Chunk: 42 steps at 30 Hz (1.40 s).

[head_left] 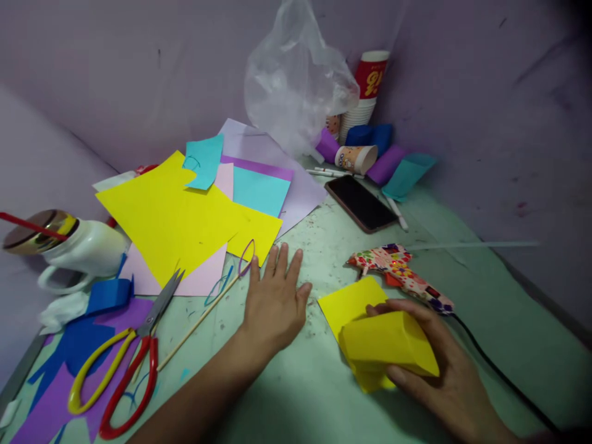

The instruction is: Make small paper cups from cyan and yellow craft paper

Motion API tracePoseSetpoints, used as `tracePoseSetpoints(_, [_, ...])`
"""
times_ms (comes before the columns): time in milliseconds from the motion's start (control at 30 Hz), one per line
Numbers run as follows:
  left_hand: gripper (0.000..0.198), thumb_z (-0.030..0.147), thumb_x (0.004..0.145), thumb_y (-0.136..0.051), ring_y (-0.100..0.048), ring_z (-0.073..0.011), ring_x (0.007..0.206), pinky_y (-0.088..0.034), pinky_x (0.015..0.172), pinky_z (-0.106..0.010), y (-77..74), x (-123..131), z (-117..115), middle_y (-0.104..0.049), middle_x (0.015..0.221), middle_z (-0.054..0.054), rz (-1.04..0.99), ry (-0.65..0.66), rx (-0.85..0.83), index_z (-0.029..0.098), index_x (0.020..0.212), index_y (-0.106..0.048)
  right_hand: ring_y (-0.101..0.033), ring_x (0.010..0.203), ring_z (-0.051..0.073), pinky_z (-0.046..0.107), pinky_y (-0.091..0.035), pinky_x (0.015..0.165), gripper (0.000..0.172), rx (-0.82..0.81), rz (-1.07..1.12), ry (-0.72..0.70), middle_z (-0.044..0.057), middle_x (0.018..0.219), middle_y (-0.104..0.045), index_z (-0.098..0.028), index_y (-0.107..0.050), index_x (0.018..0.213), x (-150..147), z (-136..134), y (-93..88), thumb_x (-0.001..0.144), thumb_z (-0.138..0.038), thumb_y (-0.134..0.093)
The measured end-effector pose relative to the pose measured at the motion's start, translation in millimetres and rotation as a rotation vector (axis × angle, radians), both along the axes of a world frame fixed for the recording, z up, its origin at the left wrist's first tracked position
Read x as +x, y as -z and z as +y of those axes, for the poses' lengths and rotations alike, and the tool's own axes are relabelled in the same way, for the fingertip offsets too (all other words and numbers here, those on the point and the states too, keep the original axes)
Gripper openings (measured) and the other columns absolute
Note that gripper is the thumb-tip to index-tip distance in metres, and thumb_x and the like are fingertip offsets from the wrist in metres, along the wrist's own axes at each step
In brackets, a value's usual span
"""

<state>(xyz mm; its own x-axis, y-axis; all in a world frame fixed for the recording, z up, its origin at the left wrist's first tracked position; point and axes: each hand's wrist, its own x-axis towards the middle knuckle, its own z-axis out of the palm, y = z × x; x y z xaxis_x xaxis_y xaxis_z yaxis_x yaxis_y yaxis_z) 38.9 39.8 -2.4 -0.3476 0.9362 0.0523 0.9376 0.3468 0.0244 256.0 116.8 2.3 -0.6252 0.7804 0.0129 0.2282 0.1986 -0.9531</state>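
My right hand (pixel 444 376) grips a folded piece of yellow paper (pixel 382 342) at the near right, thumb under it and fingers curled over its top. My left hand (pixel 275 299) lies flat on the pale green table (pixel 305 394), fingers stretched toward the sheets of coloured paper, holding nothing. Just ahead of its fingertips are a large yellow sheet (pixel 171 219) and a thin wooden stick (pixel 203 320) with a paper loop at its end.
Scissors (pixel 123 364) with red and yellow handles lie at the near left on purple and blue scraps. A patterned glue gun (pixel 402 271) with a black cord, a dark phone (pixel 361 202), a white mug (pixel 78 250), paper cups (pixel 365 98) and a plastic bag (pixel 296 80) stand around.
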Motion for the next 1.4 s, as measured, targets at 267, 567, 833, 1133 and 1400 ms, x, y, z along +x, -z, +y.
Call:
tracePoseSetpoints(267, [0.054, 0.032, 0.093, -0.028, -0.021, -0.0326, 0.14, -0.014, 0.11, -0.061, -8.4, -20.8, -10.0, -0.029, 0.15, -0.016, 0.136, -0.172, 0.07, 0.01, 0.143, -0.028, -0.066, 0.085, 0.023, 0.031, -0.058, 0.068, 0.052, 0.054, 0.03, -0.099, 0.006, 0.11, -0.06, -0.031, -0.045, 0.118, 3.6, 4.3, 5.1, 0.073, -0.035, -0.071])
tracePoseSetpoints(567, [0.06, 0.046, 0.094, -0.023, -0.018, -0.0264, 0.142, -0.019, 0.112, -0.055, -9.5, 10.4, 40.9, -0.025, 0.152, -0.012, 0.038, 0.122, 0.084, 0.015, 0.145, -0.02, -0.065, 0.092, 0.024, 0.031, -0.057, 0.072, 0.052, 0.061, 0.045, -0.096, 0.006, 0.11, -0.06, -0.031, -0.045, 0.119, -0.3, 1.7, 5.2, 0.073, -0.033, -0.071])
tracePoseSetpoints(833, [0.059, 0.035, 0.094, -0.03, -0.024, -0.036, 0.138, -0.017, 0.108, -0.064, 1.4, -7.3, 16.1, -0.028, 0.149, -0.023, 0.095, -0.096, 0.115, 0.004, 0.143, -0.025, -0.065, 0.095, 0.025, 0.03, -0.058, 0.069, 0.054, -0.002, 0.039, -0.103, 0.005, 0.111, -0.061, -0.033, -0.046, 0.118, 3.2, 0.1, 2.9, 0.071, -0.03, -0.072])
tracePoseSetpoints(1133, [0.02, 0.013, 0.085, -0.051, -0.061, -0.0258, 0.095, -0.038, 0.094, -0.055, -19.3, -16.9, -36.2, -0.068, 0.097, -0.014, -0.017, 0.073, 0.497, 0.013, 0.1, -0.064, -0.064, 0.101, 0.028, 0.034, -0.057, 0.072, 0.055, -0.038, 0.056, -0.076, 0.007, 0.112, -0.061, -0.031, -0.05, 0.117, 2.6, -3.5, 6.4, 0.068, -0.03, -0.074])
tracePoseSetpoints(1400, [0.013, 0.012, 0.084, -0.051, -0.058, -0.0164, 0.078, -0.049, 0.072, -0.032, -8.4, -11.5, -30.5, -0.064, 0.079, -0.004, -0.195, 0.189, 0.44, 0.018, 0.08, -0.063, -0.065, 0.097, 0.026, 0.034, -0.056, 0.076, 0.054, 0.052, 0.023, -0.056, 0.005, 0.11, -0.062, -0.033, -0.051, 0.116, 2.5, -4.0, 2.8, 0.067, -0.033, -0.074])
